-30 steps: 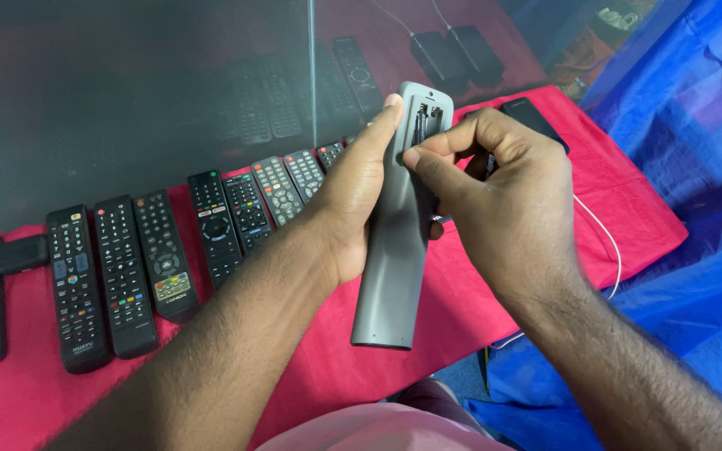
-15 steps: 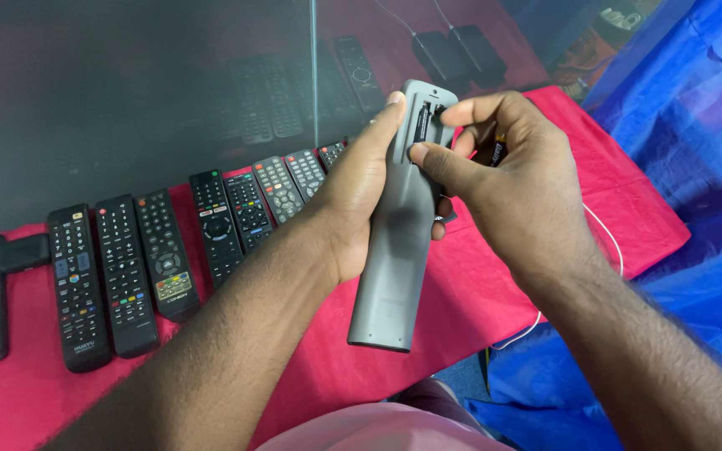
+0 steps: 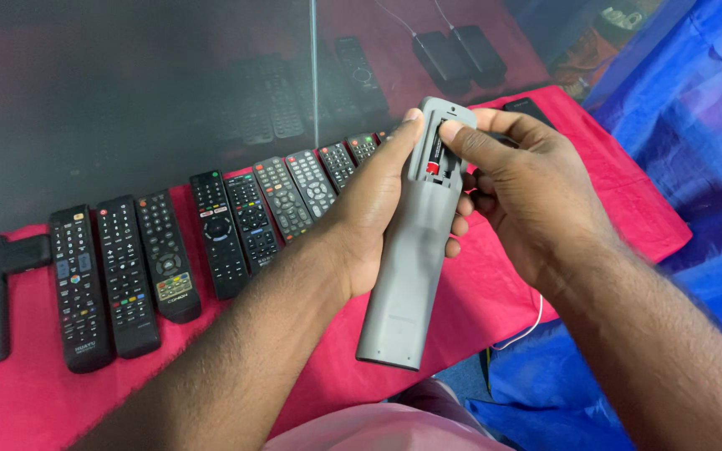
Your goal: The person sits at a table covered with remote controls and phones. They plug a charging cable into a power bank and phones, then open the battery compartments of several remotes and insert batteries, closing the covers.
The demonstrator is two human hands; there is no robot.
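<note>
At the bottom edge of the frame a bit of pink cloth [image 3: 378,430] shows, and both forearms rise from there toward the middle. The left hand [image 3: 369,225] has its grip wrapped around a long grey remote control [image 3: 407,267], held back-side up and tilted, its lower end near the bottom centre and its top end in the upper middle of the frame. The battery compartment at that top end is open, and a battery [image 3: 434,154] with a red end lies in it. The right hand [image 3: 528,200] comes in from the lower right, its grip pinched loosely, the fingertip [image 3: 453,132] pressing on the battery while the other fingers curl beside the remote. Beyond the hands, a red cloth [image 3: 478,309] covers the worktop, and a row of black remotes [image 3: 169,259] lies side by side from the left edge to behind the left hand. A blue sheet [image 3: 695,125] fills the right side
</note>
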